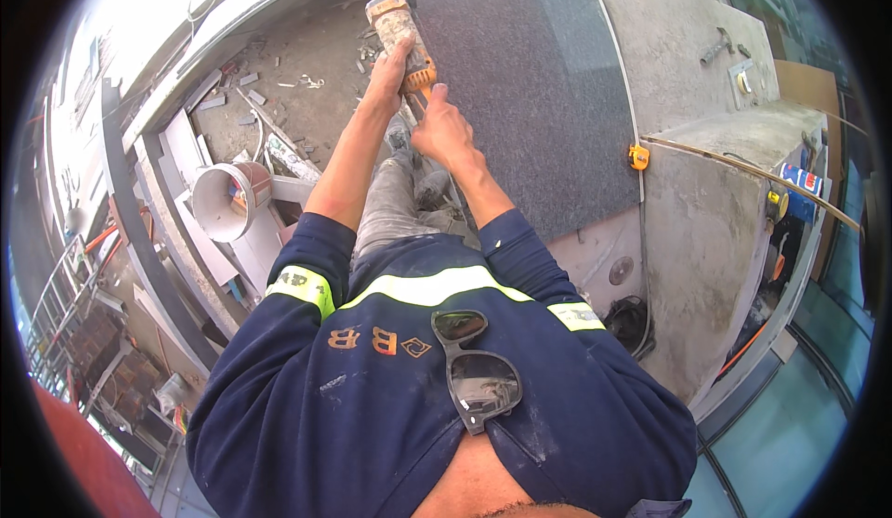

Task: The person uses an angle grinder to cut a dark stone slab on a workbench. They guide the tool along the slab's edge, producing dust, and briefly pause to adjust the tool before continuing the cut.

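Both my arms reach forward to an angle grinder (398,30), a dusty tool with a yellow-orange body and a grey disc guard at its far end. My left hand (390,74) is wrapped round the body of the grinder. Behind it, my right hand (442,130) grips the rear handle. The disc end lies by the far left edge of a dark grey speckled slab (530,100). Whether the disc touches the slab I cannot tell.
A white bucket (223,204) lies tipped at left, near scattered offcuts on the dirty floor (279,100). An orange tape measure (638,157) sits at the slab's right edge. Right of it stand a concrete block (706,239) and a hammer (715,46). Sunglasses (478,369) hang from my collar.
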Demonstrator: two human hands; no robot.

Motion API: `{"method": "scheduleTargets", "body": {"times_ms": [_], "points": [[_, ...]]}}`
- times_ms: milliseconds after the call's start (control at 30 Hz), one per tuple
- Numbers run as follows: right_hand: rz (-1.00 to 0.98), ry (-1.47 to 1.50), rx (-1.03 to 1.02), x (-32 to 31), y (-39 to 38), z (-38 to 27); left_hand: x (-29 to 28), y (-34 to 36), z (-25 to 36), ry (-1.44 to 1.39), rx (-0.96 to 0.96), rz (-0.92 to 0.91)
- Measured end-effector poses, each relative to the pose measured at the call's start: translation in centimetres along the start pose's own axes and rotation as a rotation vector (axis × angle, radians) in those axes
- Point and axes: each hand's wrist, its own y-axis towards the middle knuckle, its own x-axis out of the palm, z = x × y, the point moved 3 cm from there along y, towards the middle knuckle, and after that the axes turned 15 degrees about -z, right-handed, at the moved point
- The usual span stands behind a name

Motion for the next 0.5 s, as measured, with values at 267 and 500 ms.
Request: {"method": "scheduleTargets", "body": {"times_ms": [267,500], "points": [[0.019,0.016,-0.027,-0.8,1.2,-0.8,0.0,1.0,1.6,0.029,-0.051,0.011],[-0.054,0.052,0.004,-0.8,-3.8,-0.4,2.3,-4.5,-0.5,-0.100,-0.043,-0.142]]}}
